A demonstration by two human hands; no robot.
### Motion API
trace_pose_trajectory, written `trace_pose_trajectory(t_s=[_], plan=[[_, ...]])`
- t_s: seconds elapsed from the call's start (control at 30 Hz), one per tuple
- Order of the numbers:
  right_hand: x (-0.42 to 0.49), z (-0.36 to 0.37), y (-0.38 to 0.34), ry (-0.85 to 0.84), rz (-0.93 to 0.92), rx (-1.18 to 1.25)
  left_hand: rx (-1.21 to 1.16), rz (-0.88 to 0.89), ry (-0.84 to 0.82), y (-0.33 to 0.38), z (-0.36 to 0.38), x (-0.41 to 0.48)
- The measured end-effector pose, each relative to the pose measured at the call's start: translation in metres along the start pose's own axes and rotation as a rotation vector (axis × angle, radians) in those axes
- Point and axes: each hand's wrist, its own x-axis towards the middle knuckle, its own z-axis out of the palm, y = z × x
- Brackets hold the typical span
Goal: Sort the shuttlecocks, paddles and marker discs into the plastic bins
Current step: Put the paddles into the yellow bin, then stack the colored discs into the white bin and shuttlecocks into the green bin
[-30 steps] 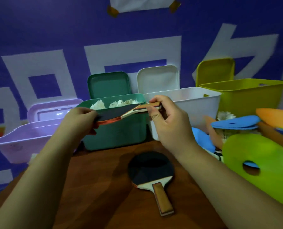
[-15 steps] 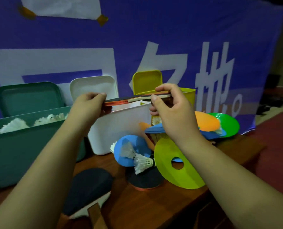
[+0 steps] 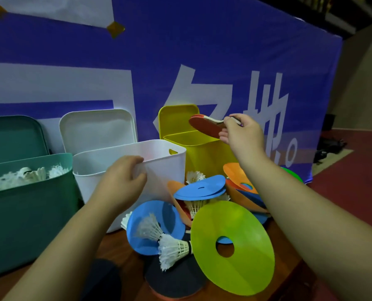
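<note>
My right hand (image 3: pixel 243 133) grips the handle of a red-faced paddle (image 3: pixel 204 127), holding it tilted just above the open yellow bin (image 3: pixel 202 157). My left hand (image 3: pixel 124 179) hangs loosely curled and holding nothing in front of the white bin (image 3: pixel 165 168), near its rim. The teal bin (image 3: pixel 29 203) at left holds several shuttlecocks (image 3: pixel 29 174). On the table lie a pile of marker discs, lime (image 3: pixel 241 257), blue (image 3: pixel 200 189) and orange (image 3: pixel 235 174), a loose shuttlecock (image 3: pixel 176 248) and a black paddle (image 3: pixel 174 279) under them.
Three lids lean on the blue banner behind the bins: teal (image 3: pixel 11 135), white (image 3: pixel 98 129), yellow (image 3: pixel 176 116). Another dark paddle (image 3: pixel 102 276) lies at the bottom edge. The wooden table's right edge (image 3: pixel 300 268) drops to a red floor.
My left hand let go of the paddle and dropped to the white bin. My right hand carried the paddle rightward, over the yellow bin. The view turned right.
</note>
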Motion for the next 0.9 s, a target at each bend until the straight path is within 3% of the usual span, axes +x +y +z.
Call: trace_pose_trajectory(t_s=[0.23,0.4,0.5,0.63,0.77,0.9], plan=[[0.032,0.046,0.022,0.025,-0.029,-0.234,0.032,0.061,-0.025,-0.011,0.008,0.007],[0.045,0.066,0.032,-0.196,0.097,-0.412,0.037,0.081,-0.004,-0.016,0.012,0.009],[0.041,0.068,0.028,-0.230,0.072,-0.499,0.042,0.079,0.003,-0.015,0.013,0.010],[0.022,0.062,0.023,-0.240,0.001,-0.487,0.082,0.096,-0.002,-0.010,0.016,0.008],[-0.007,0.043,0.026,-0.353,-0.021,-0.510,0.069,0.175,0.013,0.004,0.019,0.000],[-0.042,0.010,0.019,-0.460,-0.002,-0.516,0.065,0.338,-0.123,0.021,0.024,-0.007]])
